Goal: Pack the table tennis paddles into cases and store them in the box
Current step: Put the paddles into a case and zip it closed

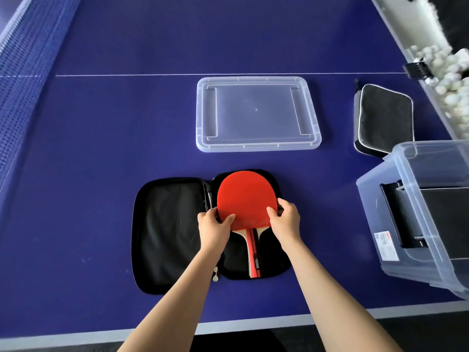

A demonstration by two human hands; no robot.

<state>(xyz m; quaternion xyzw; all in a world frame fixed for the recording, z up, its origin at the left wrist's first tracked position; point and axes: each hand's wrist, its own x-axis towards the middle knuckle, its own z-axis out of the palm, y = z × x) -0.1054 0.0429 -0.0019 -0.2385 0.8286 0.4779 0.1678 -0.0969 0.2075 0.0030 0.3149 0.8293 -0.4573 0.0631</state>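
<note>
We see a blue table tennis table (101, 148) with a matte top, a thin white centre line and a white edge band near us. On it lies an open case (167, 235), black fabric with a soft, slightly creased lining, rounded corners and a zip running round the rim; two small metal zip pulls (215, 274) hang at the lower end of the spine. The case is spread flat in two halves.

The paddle (247, 199) lies in the right half of the case, red rubber face up, smooth and round, with its wooden handle (254, 257), striped red and black, pointing toward us.

The left hand (214, 228) grips the lower left edge of the blade, thumb on the red rubber and fingers curled under the rim. The right hand (285, 219) grips the lower right edge in the same way, thumb on top. The two hands are apart, one on each side of the blade, just above the handle.

Beyond the case lies a clear plastic lid (257, 114), rectangular with rounded corners and moulded ridges. To its right a second case (384, 120), black with white piping, lies closed. At the right edge stands a clear plastic box (396, 199) with a white label (385, 246); dark objects show through its wall. White balls (441, 72) fill a trough along the far right.
</note>
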